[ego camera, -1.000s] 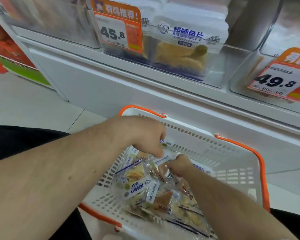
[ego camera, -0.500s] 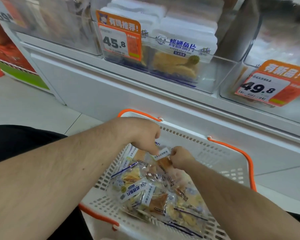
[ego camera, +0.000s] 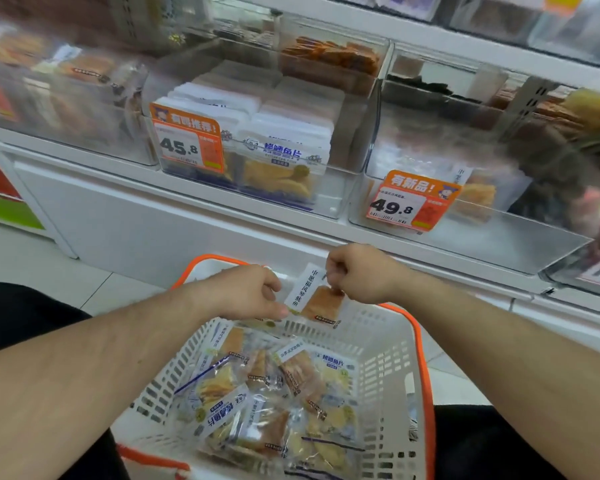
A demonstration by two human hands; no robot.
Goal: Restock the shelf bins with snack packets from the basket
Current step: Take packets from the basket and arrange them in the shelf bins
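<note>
Overhead, one snack packet (ego camera: pixel 317 299) is pinched by both hands above the basket (ego camera: pixel 392 344).
More packets (ego camera: pixel 274 393) are heaped inside; the left hand (ego camera: pixel 253 292) and right hand (ego camera: pixel 359 273) have curled fingers; stocked shelf bins (ego camera: pixel 354 188) stand beyond.

Bare forearms (ego camera: pixel 84 375) — no sleeves; black trousers (ego camera: pixel 18 317)

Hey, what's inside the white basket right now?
The white basket holds a loose pile of clear snack packets, some blue-labelled, some with orange-brown pieces. Whatever lies beneath the top layer is covered.
</note>
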